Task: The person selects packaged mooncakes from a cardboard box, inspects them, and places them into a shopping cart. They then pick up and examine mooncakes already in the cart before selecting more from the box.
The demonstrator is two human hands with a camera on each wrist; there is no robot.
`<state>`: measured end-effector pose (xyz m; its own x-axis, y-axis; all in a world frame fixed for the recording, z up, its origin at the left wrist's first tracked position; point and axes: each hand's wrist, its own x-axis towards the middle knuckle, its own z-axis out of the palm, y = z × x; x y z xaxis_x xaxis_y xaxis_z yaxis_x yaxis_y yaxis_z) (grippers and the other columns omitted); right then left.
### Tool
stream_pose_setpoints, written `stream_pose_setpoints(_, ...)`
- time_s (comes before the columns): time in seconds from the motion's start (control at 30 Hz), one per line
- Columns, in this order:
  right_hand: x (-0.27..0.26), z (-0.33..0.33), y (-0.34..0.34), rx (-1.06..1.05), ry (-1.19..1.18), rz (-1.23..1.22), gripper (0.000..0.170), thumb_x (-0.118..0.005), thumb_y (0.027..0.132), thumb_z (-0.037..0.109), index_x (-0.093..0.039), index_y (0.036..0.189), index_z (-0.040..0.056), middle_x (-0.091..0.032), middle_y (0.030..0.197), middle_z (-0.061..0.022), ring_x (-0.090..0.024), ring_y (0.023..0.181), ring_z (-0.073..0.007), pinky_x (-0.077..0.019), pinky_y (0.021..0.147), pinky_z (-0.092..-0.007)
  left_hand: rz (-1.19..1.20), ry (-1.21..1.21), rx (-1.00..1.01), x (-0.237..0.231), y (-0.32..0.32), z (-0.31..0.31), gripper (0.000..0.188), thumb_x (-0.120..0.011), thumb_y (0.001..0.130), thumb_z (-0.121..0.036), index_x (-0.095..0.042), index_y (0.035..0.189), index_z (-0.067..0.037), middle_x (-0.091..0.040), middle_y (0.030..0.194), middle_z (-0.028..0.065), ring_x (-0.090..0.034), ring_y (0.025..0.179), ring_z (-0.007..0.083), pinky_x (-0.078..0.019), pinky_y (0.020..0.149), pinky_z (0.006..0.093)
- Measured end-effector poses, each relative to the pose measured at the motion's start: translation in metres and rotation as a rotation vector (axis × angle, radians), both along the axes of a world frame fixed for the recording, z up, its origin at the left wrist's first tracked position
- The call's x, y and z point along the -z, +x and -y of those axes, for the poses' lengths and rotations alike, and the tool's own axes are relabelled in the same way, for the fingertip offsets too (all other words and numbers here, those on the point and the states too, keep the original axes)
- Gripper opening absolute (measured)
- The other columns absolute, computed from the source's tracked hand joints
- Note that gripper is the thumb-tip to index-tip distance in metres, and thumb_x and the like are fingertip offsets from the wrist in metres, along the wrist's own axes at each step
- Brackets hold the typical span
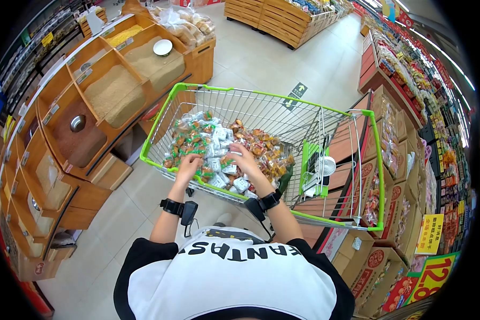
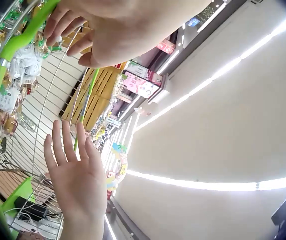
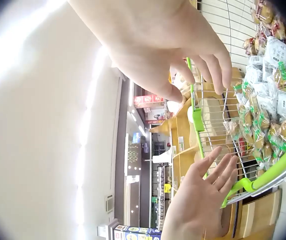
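Note:
Above the heap of packets in a shopping cart (image 1: pixel 234 92), my left hand (image 1: pixel 188 166) has loosely bent fingers with nothing in them. Opposite it, my right hand (image 1: pixel 244 160) spreads its relaxed fingers over the packets, palm toward the left hand. Nearest both hands lie white packets (image 1: pixel 220 140) in a band down the middle. Clear packets with green print (image 1: pixel 189 133) fill the cart's left end; reddish-gold packets (image 1: pixel 261 146) lie right of the white ones. In the left wrist view, the right hand (image 2: pixel 78 175) is held up flat, its palm bare.
A green child-seat panel (image 1: pixel 314 169) and a small white fan (image 1: pixel 325 165) are at the cart's right end. Wooden bins of grain (image 1: pixel 109 90) curve along the left. Cardboard boxes of goods (image 1: pixel 378 277) line the right side. A wooden display crate (image 1: pixel 272 24) stands ahead.

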<state>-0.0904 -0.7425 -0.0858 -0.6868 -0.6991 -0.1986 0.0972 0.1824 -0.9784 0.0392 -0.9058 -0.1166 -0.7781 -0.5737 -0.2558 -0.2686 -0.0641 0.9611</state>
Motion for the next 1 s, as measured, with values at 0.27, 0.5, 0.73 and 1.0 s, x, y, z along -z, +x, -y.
stream_pose_setpoints(0.27,-0.018,-0.039,0.006,0.057,-0.098,0.050,0.031,-0.054,0.077,0.015,-0.050,0.106,0.0045,-0.053,0.099,-0.0060,-0.051,0.087,-0.0134,-0.0417,0.072,-0.0259,-0.083,-0.109,0.140,-0.020,-0.009,-0.033,0.018,-0.047,0.080,-0.011,-0.053,0.094,-0.002,-0.057,0.088,0.0041,-0.055,0.077,0.0112,-0.0425,0.064,0.0239)
stream_pose_setpoints(0.5,-0.030,-0.082,0.016,-0.014,-0.155,-0.086,0.025,-0.052,0.079,0.011,-0.051,0.103,0.0025,-0.057,0.090,-0.0067,-0.055,0.080,-0.0131,-0.0438,0.071,-0.0258,-0.221,-0.064,0.359,-0.031,-0.035,-0.073,0.015,-0.045,0.083,-0.007,-0.054,0.093,-0.001,-0.058,0.085,0.0052,-0.055,0.076,0.0113,-0.0428,0.066,0.0230)
stream_pose_setpoints(0.73,-0.052,-0.139,0.018,0.135,-0.181,-0.107,0.020,-0.052,0.077,0.006,-0.053,0.097,0.0043,-0.056,0.079,-0.0019,-0.054,0.073,-0.0072,-0.0430,0.062,-0.0199,-0.271,-0.082,0.525,-0.060,-0.063,-0.125,0.014,-0.050,0.079,-0.002,-0.055,0.092,0.001,-0.058,0.083,0.0049,-0.054,0.079,0.0095,-0.0429,0.071,0.0230)
stream_pose_setpoints(1.0,-0.083,-0.207,0.033,0.243,-0.266,-0.102,0.020,-0.053,0.076,0.001,-0.052,0.095,0.0027,-0.052,0.077,-0.0002,-0.051,0.073,-0.0064,-0.0417,0.068,-0.0198,-0.378,-0.121,0.694,-0.079,-0.081,-0.182,0.016,-0.051,0.074,-0.001,-0.057,0.089,-0.002,-0.055,0.084,0.0032,-0.053,0.076,0.0092,-0.0421,0.065,0.0219)
